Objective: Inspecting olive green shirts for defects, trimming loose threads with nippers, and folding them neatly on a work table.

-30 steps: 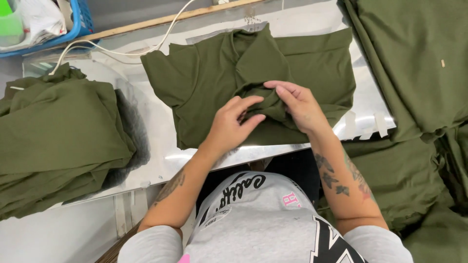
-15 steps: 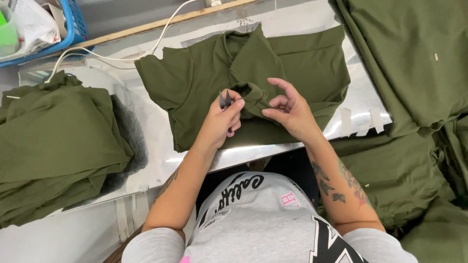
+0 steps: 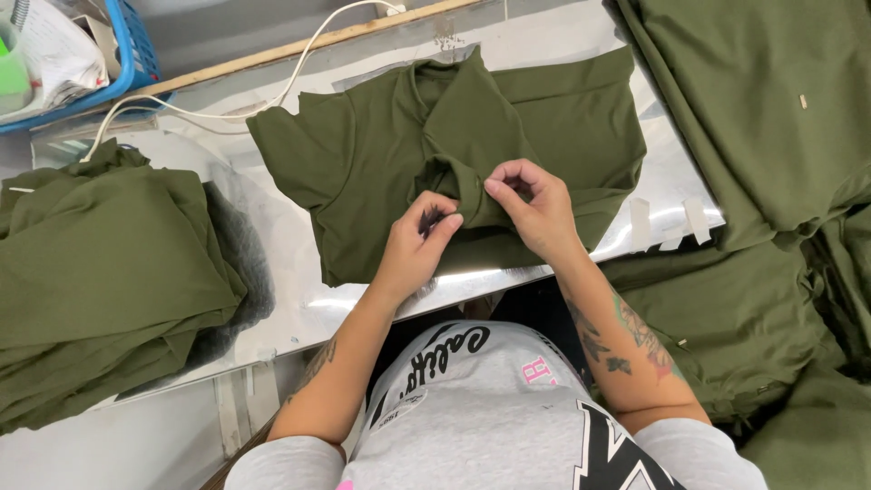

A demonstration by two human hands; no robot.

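While both hands pinch the olive shirt [image 3: 363,172], a blue basket [image 3: 136,54] holds white bags [image 3: 59,54].

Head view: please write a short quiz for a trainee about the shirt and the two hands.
1. True or false: both hands touch the shirt on the table.
2. What pinches the raised fold of the shirt? A) only the left hand B) the right hand, with the left hand at the fold too C) no hand
3. Where is the stack of folded green cloth: on the person's left or right?

Key: 1 true; 2 B; 3 left.
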